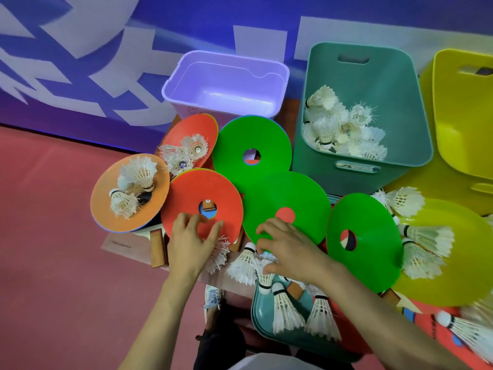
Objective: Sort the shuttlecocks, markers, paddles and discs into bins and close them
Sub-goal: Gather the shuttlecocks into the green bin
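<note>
Flat discs overlap on a low table: orange (pixel 102 206), two red (pixel 228 190) (pixel 184 129), three green (pixel 306 196) (pixel 232 145) (pixel 373 231) and yellow (pixel 466 265). Loose white shuttlecocks lie on them and at the near edge (pixel 242 265). My left hand (pixel 190 241) rests with spread fingers on the nearer red disc, feathers sticking out under its palm. My right hand (pixel 288 249) lies at the middle green disc's near edge, fingers and thumb curled round a shuttlecock (pixel 265 259). A wooden paddle handle (pixel 158 248) pokes out below the discs.
Along the back stand a lilac bin (pixel 170 89), a green bin (pixel 302 129) holding several shuttlecocks, and a yellow bin (pixel 464 121). A teal lid (pixel 257 316) with shuttlecocks on it lies near me. Red floor stretches to the left; a blue wall stands behind.
</note>
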A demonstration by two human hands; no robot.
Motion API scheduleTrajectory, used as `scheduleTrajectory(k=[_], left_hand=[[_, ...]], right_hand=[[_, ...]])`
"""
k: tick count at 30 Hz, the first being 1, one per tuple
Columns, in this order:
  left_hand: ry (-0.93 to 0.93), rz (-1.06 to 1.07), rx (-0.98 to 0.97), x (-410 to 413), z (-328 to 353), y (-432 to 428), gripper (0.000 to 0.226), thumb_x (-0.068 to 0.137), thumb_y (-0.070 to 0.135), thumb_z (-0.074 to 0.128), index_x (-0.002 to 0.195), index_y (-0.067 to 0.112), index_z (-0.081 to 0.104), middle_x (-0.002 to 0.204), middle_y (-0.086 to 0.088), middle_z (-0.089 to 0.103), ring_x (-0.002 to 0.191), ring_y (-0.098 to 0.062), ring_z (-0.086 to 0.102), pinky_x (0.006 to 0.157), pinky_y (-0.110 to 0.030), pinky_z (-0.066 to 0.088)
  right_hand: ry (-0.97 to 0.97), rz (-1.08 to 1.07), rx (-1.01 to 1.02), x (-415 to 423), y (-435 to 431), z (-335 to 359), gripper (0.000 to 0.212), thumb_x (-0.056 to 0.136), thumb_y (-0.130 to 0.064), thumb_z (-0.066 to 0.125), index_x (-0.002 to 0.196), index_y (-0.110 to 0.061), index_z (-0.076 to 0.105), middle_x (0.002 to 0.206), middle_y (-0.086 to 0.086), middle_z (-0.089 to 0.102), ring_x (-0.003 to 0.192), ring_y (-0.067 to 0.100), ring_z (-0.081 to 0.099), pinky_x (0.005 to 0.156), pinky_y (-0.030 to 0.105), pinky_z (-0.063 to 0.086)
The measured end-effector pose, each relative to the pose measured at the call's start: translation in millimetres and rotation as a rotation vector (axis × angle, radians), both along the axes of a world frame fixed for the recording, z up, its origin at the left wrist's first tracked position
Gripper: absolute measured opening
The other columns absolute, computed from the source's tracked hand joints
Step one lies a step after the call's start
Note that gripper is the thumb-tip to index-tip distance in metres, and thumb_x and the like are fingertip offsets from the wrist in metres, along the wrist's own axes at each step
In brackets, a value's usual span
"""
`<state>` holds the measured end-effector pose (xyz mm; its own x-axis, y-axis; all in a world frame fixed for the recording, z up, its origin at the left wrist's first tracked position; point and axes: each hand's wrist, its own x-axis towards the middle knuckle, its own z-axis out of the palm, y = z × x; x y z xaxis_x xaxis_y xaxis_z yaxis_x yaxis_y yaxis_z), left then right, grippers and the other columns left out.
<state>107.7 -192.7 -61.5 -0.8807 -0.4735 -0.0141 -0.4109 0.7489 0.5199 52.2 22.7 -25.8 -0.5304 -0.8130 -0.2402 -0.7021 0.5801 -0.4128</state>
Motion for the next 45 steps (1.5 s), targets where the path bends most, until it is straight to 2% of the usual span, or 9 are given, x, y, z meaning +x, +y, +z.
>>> scheduleTrajectory(k=[2, 5, 12, 19, 25, 31, 36, 41, 45], left_hand=[[0.005, 0.011, -0.034, 1, 4, 3, 0.048, 0.079, 0.065, 0.055, 0.07, 0.018, 0.062, 0.077, 0.006, 0.049, 0.069, -0.017, 0.055, 0.049, -0.024, 0.035], [0.025, -0.008, -0.054, 5, 6, 4, 0.054, 0.072, 0.077, 0.048, 0.06, 0.025, 0.057, 0.07, 0.009, 0.048, 0.058, -0.011, 0.051, 0.045, -0.022, 0.031], [-0.056, -0.104, -0.028, 9, -1, 1, 0.065, 0.055, 0.086, 0.05, 0.078, 0.027, 0.065, 0.086, 0.012, 0.052, 0.068, -0.015, 0.059, 0.059, -0.03, 0.05], [-0.278, -0.202, 0.033, 11, 15, 1, 0.022, 0.076, 0.039, 0.068, 0.094, 0.026, 0.069, 0.102, 0.01, 0.053, 0.09, -0.018, 0.06, 0.074, -0.028, 0.046], [-0.131, -0.084, -0.158, 14, 37, 9, 0.015, 0.083, 0.016, 0.058, 0.09, 0.015, 0.07, 0.09, -0.001, 0.062, 0.075, -0.023, 0.058, 0.06, -0.025, 0.013], [0.019, -0.092, -0.07, 12, 61, 27, 0.01, 0.085, 0.014, 0.06, 0.079, 0.007, 0.064, 0.074, -0.006, 0.059, 0.065, -0.019, 0.049, 0.063, -0.003, 0.028], [0.198, -0.089, 0.105, -14, 75, 41, 0.011, 0.085, 0.012, 0.062, 0.093, 0.007, 0.068, 0.075, 0.002, 0.056, 0.071, -0.015, 0.05, 0.06, -0.02, 0.027], [0.305, -0.096, 0.192, -45, 92, 62, 0.016, 0.084, 0.012, 0.065, 0.099, 0.01, 0.068, 0.082, 0.001, 0.061, 0.074, -0.013, 0.054, 0.064, -0.019, 0.033], [0.364, -0.164, 0.224, -68, 107, 81, 0.015, 0.083, 0.011, 0.064, 0.098, 0.012, 0.067, 0.085, 0.0, 0.061, 0.075, -0.015, 0.057, 0.07, -0.027, 0.042]], right_hand=[[0.008, 0.021, 0.0, 4, -1, -3, 0.029, 0.082, -0.031, 0.067, 0.106, -0.017, 0.058, 0.145, -0.001, 0.029, 0.137, 0.016, 0.013, 0.11, 0.03, 0.014], [0.027, 0.026, 0.001, 6, -2, -9, 0.023, 0.084, -0.023, 0.065, 0.103, -0.013, 0.06, 0.149, 0.001, 0.024, 0.14, 0.018, 0.007, 0.113, 0.034, 0.011], [0.045, 0.006, -0.006, 9, -1, -15, 0.02, 0.088, -0.021, 0.061, 0.102, -0.007, 0.058, 0.151, 0.006, 0.024, 0.143, 0.022, 0.004, 0.116, 0.038, 0.007], [-0.017, -0.013, 0.005, 7, 1, -16, 0.019, 0.09, -0.023, 0.058, 0.103, -0.01, 0.059, 0.151, 0.004, 0.024, 0.143, 0.02, 0.004, 0.116, 0.037, 0.009], [-0.096, -0.038, -0.022, 7, 9, -8, 0.013, 0.09, -0.027, 0.058, 0.094, -0.015, 0.062, 0.149, -0.002, 0.028, 0.143, 0.015, 0.005, 0.114, 0.033, 0.01], [-0.136, -0.039, -0.09, 6, 21, 4, 0.011, 0.089, -0.029, 0.061, 0.093, -0.019, 0.063, 0.135, -0.004, 0.043, 0.131, 0.013, 0.029, 0.109, 0.034, 0.027], [-0.161, -0.141, -0.245, -10, 38, 40, 0.009, 0.088, -0.026, 0.064, 0.088, -0.017, 0.063, 0.096, -0.008, 0.053, 0.096, 0.009, 0.048, 0.088, 0.03, 0.04], [-0.251, -0.293, -0.365, -24, 56, 64, 0.008, 0.086, -0.022, 0.067, 0.085, -0.015, 0.065, 0.086, -0.009, 0.065, 0.081, -0.002, 0.056, 0.076, 0.013, 0.041], [-0.173, -0.46, -0.487, -36, 77, 80, 0.009, 0.084, -0.023, 0.068, 0.084, -0.014, 0.066, 0.084, -0.007, 0.066, 0.081, 0.002, 0.059, 0.077, 0.019, 0.045]])
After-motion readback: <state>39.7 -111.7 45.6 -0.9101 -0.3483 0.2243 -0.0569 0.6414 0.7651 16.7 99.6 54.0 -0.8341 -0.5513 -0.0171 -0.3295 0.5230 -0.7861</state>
